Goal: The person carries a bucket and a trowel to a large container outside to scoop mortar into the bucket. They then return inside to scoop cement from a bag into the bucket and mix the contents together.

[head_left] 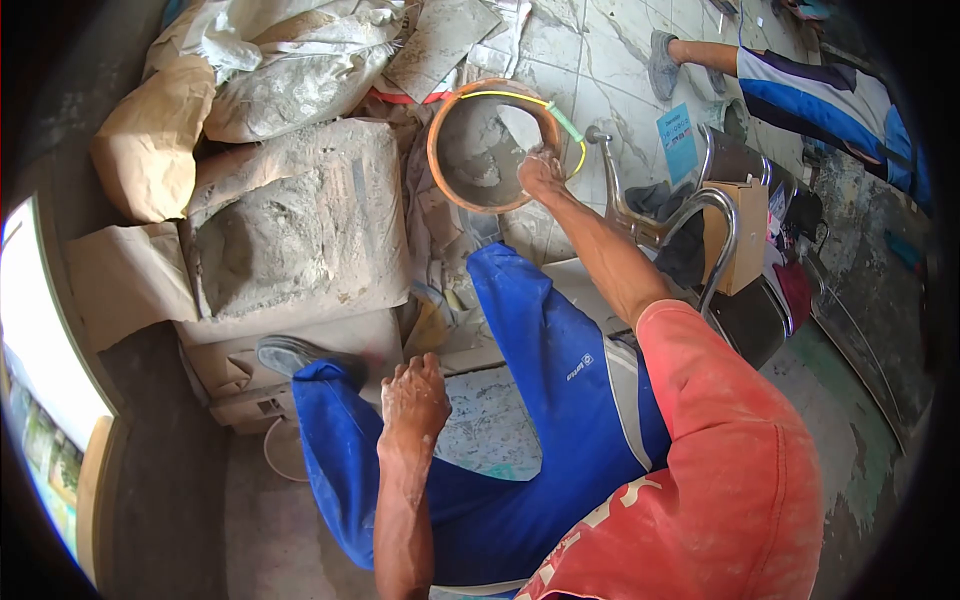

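My right hand (543,175) reaches over the near right rim of an orange-brown bucket (434,165). Its fingers are closed round the lower end of a pale, flat scraper-like piece (520,128), which slants into the bucket. Wet grey mortar (478,150) lies inside, smeared up the walls. A yellow handle with a green grip (565,121) rests along the bucket's far and right side. My left hand (415,400), coated in grey dust, is raised above my blue trousers with curled fingers; anything within it is hidden.
An opened paper sack of grey powder (270,240) lies left of the bucket, with crumpled sacks (300,85) behind. A metal-armed chair (728,225) holding a cardboard box (733,235) stands right. Another person's leg (705,55) shows at upper right. A window (45,340) is far left.
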The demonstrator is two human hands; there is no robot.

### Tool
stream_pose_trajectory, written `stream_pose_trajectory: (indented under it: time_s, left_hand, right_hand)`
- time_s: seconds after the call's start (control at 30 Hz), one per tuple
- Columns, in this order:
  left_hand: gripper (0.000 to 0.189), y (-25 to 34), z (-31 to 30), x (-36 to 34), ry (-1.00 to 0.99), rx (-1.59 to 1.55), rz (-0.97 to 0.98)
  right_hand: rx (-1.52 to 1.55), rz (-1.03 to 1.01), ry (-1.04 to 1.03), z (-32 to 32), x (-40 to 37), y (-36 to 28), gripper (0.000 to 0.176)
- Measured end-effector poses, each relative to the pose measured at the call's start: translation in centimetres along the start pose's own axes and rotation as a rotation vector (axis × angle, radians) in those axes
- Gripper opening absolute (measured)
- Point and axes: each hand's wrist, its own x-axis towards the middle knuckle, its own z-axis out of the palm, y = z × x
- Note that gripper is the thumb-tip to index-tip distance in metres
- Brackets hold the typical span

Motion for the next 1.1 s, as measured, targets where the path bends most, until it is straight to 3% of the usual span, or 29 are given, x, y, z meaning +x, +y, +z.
stream_pose_trajectory:
  time_s: [0.07,0.17,0.27,0.33,0.37,0.47,0.5,0.63,0.73,0.9,1.0,1.1]
  left_hand:
    - [0.021,-0.1,-0.1,0.0,-0.013,-0.021,-0.025]
    - [0.021,-0.2,0.0,-0.1,-0.014,-0.008,-0.029]
    - [0.021,-0.6,0.1,-0.3,0.012,-0.023,-0.034]
    - [0.021,-0.7,0.1,-0.5,0.024,-0.037,-0.033]
    - [0.021,-0.7,0.1,-0.4,0.035,-0.042,-0.03]
    - [0.02,-0.5,0.2,-0.7,0.052,-0.029,-0.035]
    - [0.02,-0.5,0.3,-0.7,0.055,-0.034,-0.038]
    - [0.018,-0.7,-0.1,-0.9,0.08,-0.045,-0.038]
    - [0.017,-1.2,0.0,-1.3,0.101,-0.07,-0.041]
    - [0.017,-1.5,0.4,-1.8,0.077,-0.062,-0.068]
    - [0.017,-1.6,0.6,-2.1,0.068,-0.07,-0.059]
    - [0.017,-1.7,0.1,-2.1,0.064,-0.062,-0.056]
  right_hand:
    - [-0.017,-0.026,0.013,0.0,0.4,-0.4,0.031]
    - [-0.149,-0.193,-0.178,1.2,0.5,-0.7,0.029]
    - [-0.449,-0.394,-0.217,1.2,-1.3,-0.6,0.027]
    - [-0.573,-0.442,0.014,0.0,-2.4,-0.6,0.025]
    - [-0.643,-0.559,0.122,0.7,-1.3,0.1,0.025]
    - [-0.636,-0.441,0.175,-0.2,0.0,-0.7,0.027]
    - [-0.633,-0.405,0.061,-0.3,0.8,-1.0,0.025]
    - [-0.803,-0.418,0.019,-0.5,-1.0,-1.0,0.02]
    - [-0.841,-0.559,-0.115,-0.5,-1.3,0.7,0.019]
    - [-0.542,-0.505,-0.204,-2.4,-4.2,-0.1,0.021]
    - [-0.619,-0.643,-0.24,0.5,-3.6,-0.5,0.021]
    - [-0.645,-0.581,-0.305,1.1,-2.0,-1.0,0.021]
